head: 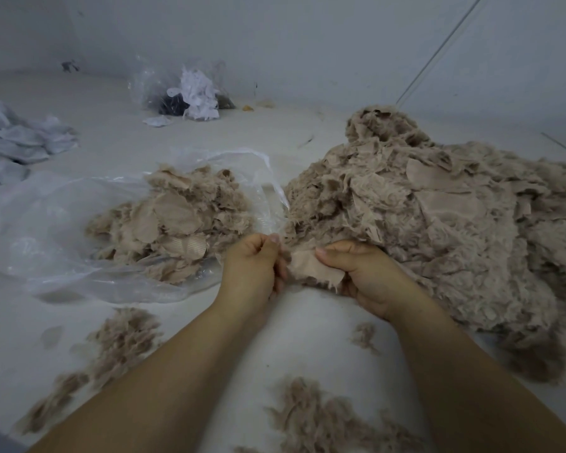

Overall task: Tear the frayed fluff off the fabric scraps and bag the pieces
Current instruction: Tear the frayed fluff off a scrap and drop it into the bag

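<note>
A beige fabric scrap [311, 268] with frayed brown fluff on its edges is held between both hands at the centre. My right hand [363, 273] grips its right side, thumb on top. My left hand [254, 263] pinches the fluff at its left edge. A large heap of fluffy beige scraps [438, 230] lies to the right, touching my right hand. On the left, a clear plastic bag [56, 230] lies open on the floor with a pile of scraps [174, 220] at its mouth.
Loose clumps of torn fluff [125, 338] lie on the white floor near my forearms, more fluff [324, 420] at the bottom. A second clear bag with white and dark scraps [190, 93] stands by the far wall. Grey cloth [17, 142] lies at far left.
</note>
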`<state>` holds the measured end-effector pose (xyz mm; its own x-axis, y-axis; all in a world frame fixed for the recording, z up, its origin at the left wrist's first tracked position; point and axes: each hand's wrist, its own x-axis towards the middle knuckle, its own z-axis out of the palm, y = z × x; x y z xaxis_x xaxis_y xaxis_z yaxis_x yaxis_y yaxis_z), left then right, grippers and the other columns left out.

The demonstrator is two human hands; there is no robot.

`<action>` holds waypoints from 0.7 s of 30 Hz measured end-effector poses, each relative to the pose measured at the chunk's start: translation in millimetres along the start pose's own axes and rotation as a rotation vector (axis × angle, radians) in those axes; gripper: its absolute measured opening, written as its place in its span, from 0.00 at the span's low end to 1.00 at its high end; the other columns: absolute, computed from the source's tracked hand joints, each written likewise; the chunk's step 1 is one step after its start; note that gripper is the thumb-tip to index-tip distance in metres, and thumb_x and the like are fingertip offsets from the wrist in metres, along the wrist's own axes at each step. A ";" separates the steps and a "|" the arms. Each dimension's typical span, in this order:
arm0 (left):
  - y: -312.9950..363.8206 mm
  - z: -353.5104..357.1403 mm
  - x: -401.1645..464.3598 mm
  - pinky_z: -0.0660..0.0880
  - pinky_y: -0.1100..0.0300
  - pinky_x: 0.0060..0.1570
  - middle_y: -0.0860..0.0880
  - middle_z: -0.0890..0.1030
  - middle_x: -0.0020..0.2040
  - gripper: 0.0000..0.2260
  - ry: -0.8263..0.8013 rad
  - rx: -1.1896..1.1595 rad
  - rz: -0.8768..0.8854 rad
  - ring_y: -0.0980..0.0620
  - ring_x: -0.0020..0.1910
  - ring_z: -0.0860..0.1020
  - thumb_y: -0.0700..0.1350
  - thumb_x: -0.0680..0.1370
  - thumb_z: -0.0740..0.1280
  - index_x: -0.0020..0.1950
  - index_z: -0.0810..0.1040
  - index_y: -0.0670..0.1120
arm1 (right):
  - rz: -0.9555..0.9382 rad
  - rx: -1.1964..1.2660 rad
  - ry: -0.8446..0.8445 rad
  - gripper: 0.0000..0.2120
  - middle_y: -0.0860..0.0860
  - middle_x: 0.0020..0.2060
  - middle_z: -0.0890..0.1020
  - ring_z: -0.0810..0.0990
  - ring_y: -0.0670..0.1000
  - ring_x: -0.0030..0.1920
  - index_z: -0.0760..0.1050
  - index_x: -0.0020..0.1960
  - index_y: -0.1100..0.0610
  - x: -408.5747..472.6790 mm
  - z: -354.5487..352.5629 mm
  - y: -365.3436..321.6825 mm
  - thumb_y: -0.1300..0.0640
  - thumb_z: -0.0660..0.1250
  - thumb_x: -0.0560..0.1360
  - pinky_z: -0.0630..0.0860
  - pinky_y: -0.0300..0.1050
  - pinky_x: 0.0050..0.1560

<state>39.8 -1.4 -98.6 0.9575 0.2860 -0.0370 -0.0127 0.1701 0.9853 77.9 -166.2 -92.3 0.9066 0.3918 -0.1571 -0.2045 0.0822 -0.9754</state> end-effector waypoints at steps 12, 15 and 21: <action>6.0 -0.7 -5.3 0.60 0.67 0.18 0.44 0.74 0.22 0.21 -0.071 0.013 -0.064 0.50 0.17 0.67 0.54 0.81 0.64 0.33 0.75 0.43 | 0.014 -0.023 0.039 0.07 0.51 0.31 0.81 0.74 0.45 0.30 0.82 0.47 0.59 1.1 0.3 0.4 0.56 0.68 0.76 0.72 0.34 0.27; 7.8 4.1 -11.7 0.62 0.68 0.18 0.44 0.77 0.24 0.20 -0.308 0.266 -0.062 0.51 0.17 0.70 0.57 0.77 0.69 0.31 0.77 0.45 | -0.021 -0.056 -0.020 0.09 0.51 0.31 0.82 0.76 0.44 0.30 0.84 0.43 0.55 -1.8 1.4 -1.2 0.51 0.69 0.73 0.72 0.34 0.29; 11.3 -5.4 -7.6 0.60 0.66 0.17 0.47 0.73 0.21 0.17 -0.251 0.167 -0.089 0.54 0.16 0.67 0.41 0.79 0.68 0.30 0.74 0.44 | 0.012 -0.055 0.051 0.09 0.47 0.26 0.72 0.70 0.42 0.28 0.82 0.42 0.55 3.8 -0.4 2.0 0.52 0.67 0.77 0.72 0.34 0.27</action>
<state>30.8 3.4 -88.0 0.9942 0.0320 -0.1028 0.1021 0.0213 0.9945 81.1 -164.9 -94.9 0.9220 0.3455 -0.1749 -0.1961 0.0270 -0.9802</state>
